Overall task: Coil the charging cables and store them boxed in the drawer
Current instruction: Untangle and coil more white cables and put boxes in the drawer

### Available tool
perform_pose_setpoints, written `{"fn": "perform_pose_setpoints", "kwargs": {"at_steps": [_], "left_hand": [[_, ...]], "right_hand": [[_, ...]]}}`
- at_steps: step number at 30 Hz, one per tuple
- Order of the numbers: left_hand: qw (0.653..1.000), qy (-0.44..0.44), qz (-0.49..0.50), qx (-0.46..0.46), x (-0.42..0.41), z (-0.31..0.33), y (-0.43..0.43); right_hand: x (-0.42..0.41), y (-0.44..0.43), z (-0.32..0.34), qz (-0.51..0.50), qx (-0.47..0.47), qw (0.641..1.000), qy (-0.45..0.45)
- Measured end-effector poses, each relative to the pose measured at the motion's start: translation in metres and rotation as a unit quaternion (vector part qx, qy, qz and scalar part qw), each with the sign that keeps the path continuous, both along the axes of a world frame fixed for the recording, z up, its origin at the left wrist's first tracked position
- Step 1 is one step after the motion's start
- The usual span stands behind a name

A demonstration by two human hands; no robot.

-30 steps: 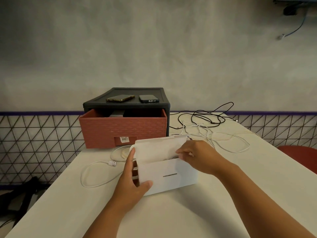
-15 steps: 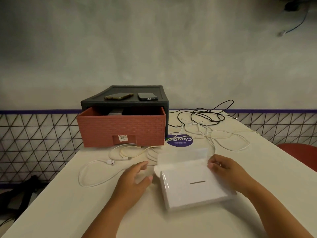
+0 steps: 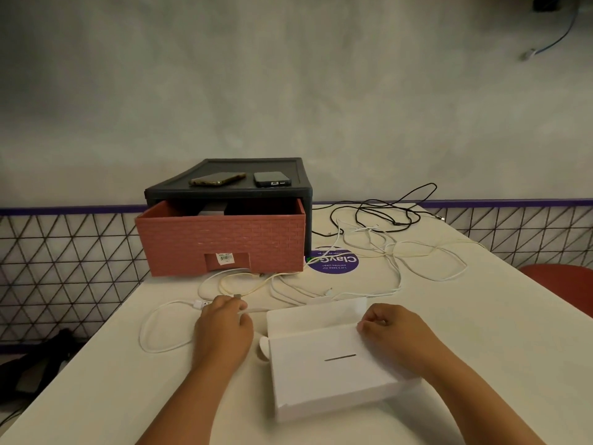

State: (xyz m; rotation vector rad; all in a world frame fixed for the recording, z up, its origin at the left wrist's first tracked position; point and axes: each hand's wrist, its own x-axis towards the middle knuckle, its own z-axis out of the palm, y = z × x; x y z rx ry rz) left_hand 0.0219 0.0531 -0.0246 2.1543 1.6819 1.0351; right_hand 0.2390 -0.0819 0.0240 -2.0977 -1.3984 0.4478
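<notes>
A flat white box (image 3: pixel 330 370) lies on the white table (image 3: pixel 481 348) in front of me, its flap (image 3: pixel 313 316) open toward the far side. My right hand (image 3: pixel 393 332) rests on the box's right far corner, fingers curled on its edge. My left hand (image 3: pixel 224 329) is left of the box, fingers closed on a white charging cable (image 3: pixel 154 332) near its plug. More white cables (image 3: pixel 401 255) and a black cable (image 3: pixel 385 213) lie tangled farther back. The red drawer (image 3: pixel 221 239) stands pulled out of its dark cabinet (image 3: pixel 276 194).
Two phones (image 3: pixel 244 179) lie on top of the cabinet. A round purple sticker (image 3: pixel 333 264) is on the table beside the drawer. A red chair seat (image 3: pixel 564 284) is at the right; a wire-mesh fence runs along the wall, and a dark bag (image 3: pixel 35 370) lies on the floor left.
The box went from held upright to lying flat on the table. My left hand left the box and moved left onto the white cable; my right hand stays at the box's right edge.
</notes>
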Motion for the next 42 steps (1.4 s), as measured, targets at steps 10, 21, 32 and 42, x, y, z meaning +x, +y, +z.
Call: {"fn": "perform_pose_setpoints", "kwargs": {"at_steps": [10,21,32,42], "left_hand": [[0.998,0.060,0.023,-0.029,0.000,0.003,0.016],[0.997,-0.062,-0.034,0.034,-0.002,0.009,0.025],[0.967,-0.219,0.082,0.098,-0.029,0.030,0.027],[0.804,-0.586,0.033,-0.098,-0.043,0.034,0.036]], "right_hand": [[0.045,0.057,0.013,-0.017,0.097,0.995,0.004],[0.064,0.087,-0.012,-0.026,0.165,0.985,-0.050],[0.131,0.059,-0.006,-0.287,0.296,0.909,-0.063],[0.132,0.063,-0.012,-0.308,0.300,0.903,0.004]]}}
